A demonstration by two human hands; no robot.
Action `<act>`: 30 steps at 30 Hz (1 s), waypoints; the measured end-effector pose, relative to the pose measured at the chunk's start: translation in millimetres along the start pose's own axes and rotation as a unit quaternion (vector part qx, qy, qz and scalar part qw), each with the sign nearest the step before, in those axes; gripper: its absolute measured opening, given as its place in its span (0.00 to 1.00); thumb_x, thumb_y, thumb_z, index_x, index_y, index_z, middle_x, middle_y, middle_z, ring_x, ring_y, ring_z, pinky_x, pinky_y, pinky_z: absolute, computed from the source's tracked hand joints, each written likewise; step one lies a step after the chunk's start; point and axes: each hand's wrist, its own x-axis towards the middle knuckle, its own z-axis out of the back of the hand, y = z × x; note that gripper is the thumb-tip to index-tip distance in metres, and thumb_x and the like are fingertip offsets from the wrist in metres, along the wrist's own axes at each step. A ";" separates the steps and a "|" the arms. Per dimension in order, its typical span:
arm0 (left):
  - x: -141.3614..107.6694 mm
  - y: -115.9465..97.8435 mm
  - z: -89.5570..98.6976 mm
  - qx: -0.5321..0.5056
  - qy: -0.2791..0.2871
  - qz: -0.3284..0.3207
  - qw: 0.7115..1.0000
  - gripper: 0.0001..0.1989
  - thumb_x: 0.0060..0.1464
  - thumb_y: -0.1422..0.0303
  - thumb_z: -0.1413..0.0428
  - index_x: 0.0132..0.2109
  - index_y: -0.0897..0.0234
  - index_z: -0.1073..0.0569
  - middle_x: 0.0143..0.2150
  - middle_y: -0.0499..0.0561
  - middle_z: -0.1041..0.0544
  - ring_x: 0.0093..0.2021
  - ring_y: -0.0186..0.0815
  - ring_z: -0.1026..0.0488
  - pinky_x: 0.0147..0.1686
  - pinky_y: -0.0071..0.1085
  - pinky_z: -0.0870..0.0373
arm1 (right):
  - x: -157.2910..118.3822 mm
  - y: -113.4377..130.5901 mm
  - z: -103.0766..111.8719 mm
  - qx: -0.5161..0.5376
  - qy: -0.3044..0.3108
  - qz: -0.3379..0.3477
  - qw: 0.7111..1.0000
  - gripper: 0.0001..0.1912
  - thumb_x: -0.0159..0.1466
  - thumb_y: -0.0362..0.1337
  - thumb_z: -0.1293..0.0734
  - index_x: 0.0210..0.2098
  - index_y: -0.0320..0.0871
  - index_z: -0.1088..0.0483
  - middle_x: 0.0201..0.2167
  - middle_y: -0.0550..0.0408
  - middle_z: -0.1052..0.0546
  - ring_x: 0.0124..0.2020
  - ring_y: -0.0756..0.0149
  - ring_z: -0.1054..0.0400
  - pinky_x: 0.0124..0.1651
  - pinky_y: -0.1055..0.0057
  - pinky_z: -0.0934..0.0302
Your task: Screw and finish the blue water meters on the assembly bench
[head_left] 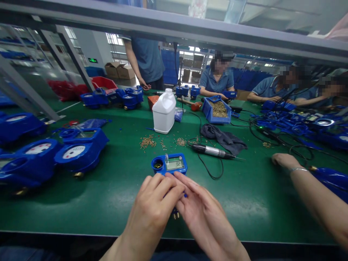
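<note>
In front of me on the green bench lies a blue water meter [176,163] with a lit display and a round opening. A small clear piece [166,158] stands at the display's edge. My left hand [156,204], fingers bent and pinched, reaches into the palm of my right hand; what it pinches is hidden. My right hand [202,212] is turned palm inward, slightly cupped, its fingers stretched out over the meter's near side. A tiny blue bit [185,195] shows between the hands. Brass ends [176,214] of the meter peek out below them.
An electric screwdriver [212,151], a dark cloth [224,137], loose screws [148,142] and a white jug [164,111] lie beyond. Blue meters [81,150] crowd the left. A blue screw bin [216,110] stands behind. A co-worker's arm [312,188] reaches in from the right.
</note>
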 end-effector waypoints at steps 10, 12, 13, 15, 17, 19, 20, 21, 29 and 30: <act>-20.3 28.9 21.7 0.035 -0.029 0.009 0.999 0.08 0.57 0.76 0.45 0.44 0.65 0.30 0.38 0.50 0.27 0.39 0.34 0.33 0.42 0.33 0.38 | 5.9 -5.3 -10.6 -0.085 -0.015 0.020 0.996 0.15 0.65 0.36 0.37 0.49 0.39 0.29 0.50 0.45 0.27 0.55 0.57 0.35 0.61 0.59 0.44; -33.6 58.4 25.0 0.081 -0.042 0.070 0.993 0.07 0.57 0.75 0.45 0.43 0.64 0.30 0.38 0.50 0.28 0.40 0.33 0.33 0.43 0.32 0.37 | 4.2 -3.6 -9.1 -0.172 -0.064 0.057 0.981 0.12 0.63 0.39 0.34 0.44 0.41 0.28 0.41 0.50 0.25 0.43 0.64 0.30 0.49 0.69 0.35; -41.5 75.4 24.0 0.112 -0.030 0.100 0.988 0.05 0.58 0.73 0.45 0.42 0.64 0.30 0.38 0.50 0.28 0.40 0.34 0.32 0.43 0.32 0.36 | 2.8 -3.7 -6.6 -0.232 -0.091 0.075 0.966 0.11 0.62 0.40 0.33 0.42 0.42 0.27 0.37 0.52 0.25 0.38 0.67 0.31 0.42 0.73 0.35; -57.9 108.0 16.8 0.161 0.029 0.147 0.976 0.04 0.60 0.70 0.48 0.40 0.65 0.30 0.36 0.50 0.28 0.39 0.36 0.33 0.41 0.34 0.36 | 0.1 -7.0 2.1 -0.370 -0.133 0.105 0.914 0.11 0.63 0.44 0.33 0.39 0.44 0.28 0.31 0.55 0.27 0.31 0.70 0.34 0.33 0.77 0.39; -72.3 131.9 5.6 0.178 0.064 0.173 0.967 0.06 0.60 0.70 0.50 0.37 0.65 0.29 0.34 0.51 0.29 0.37 0.37 0.33 0.38 0.35 0.36 | -0.4 -14.6 14.2 -0.510 -0.147 0.166 0.831 0.10 0.64 0.44 0.36 0.39 0.45 0.28 0.31 0.55 0.27 0.31 0.69 0.35 0.33 0.76 0.40; -82.5 143.2 -5.0 0.187 0.085 0.191 0.960 0.09 0.61 0.70 0.51 0.36 0.65 0.29 0.32 0.51 0.30 0.36 0.38 0.33 0.36 0.35 0.36 | 2.3 -25.1 27.9 -0.633 -0.126 0.272 0.714 0.07 0.65 0.40 0.36 0.40 0.46 0.27 0.33 0.54 0.26 0.34 0.66 0.33 0.37 0.73 0.40; -86.1 144.6 -9.1 0.189 0.093 0.200 0.957 0.09 0.62 0.70 0.52 0.35 0.65 0.29 0.33 0.51 0.30 0.36 0.38 0.33 0.36 0.35 0.36 | 4.6 -30.5 34.4 -0.684 -0.099 0.328 0.644 0.06 0.64 0.37 0.35 0.40 0.46 0.27 0.33 0.54 0.26 0.35 0.65 0.33 0.38 0.72 0.40; -88.9 143.9 -12.2 0.189 0.100 0.207 0.955 0.10 0.62 0.70 0.53 0.36 0.65 0.29 0.33 0.51 0.30 0.36 0.38 0.34 0.36 0.34 0.36 | 7.2 -35.3 40.3 -0.723 -0.066 0.377 0.575 0.06 0.63 0.35 0.34 0.40 0.46 0.27 0.32 0.53 0.26 0.34 0.64 0.34 0.39 0.71 0.41; -99.3 134.1 -15.0 0.158 0.110 0.235 0.953 0.08 0.62 0.73 0.53 0.42 0.63 0.30 0.37 0.50 0.31 0.39 0.37 0.34 0.39 0.34 0.36 | 19.1 -32.8 58.0 -0.777 0.021 0.433 0.456 0.06 0.59 0.34 0.29 0.35 0.42 0.29 0.23 0.55 0.33 0.26 0.65 0.41 0.30 0.72 0.45; -98.7 135.5 -14.5 0.151 0.108 0.238 0.953 0.07 0.62 0.73 0.53 0.42 0.63 0.30 0.37 0.50 0.31 0.39 0.37 0.34 0.38 0.34 0.36 | 20.8 -26.3 58.2 -0.771 0.033 0.434 0.465 0.06 0.58 0.33 0.29 0.33 0.42 0.30 0.23 0.55 0.33 0.27 0.65 0.40 0.30 0.71 0.45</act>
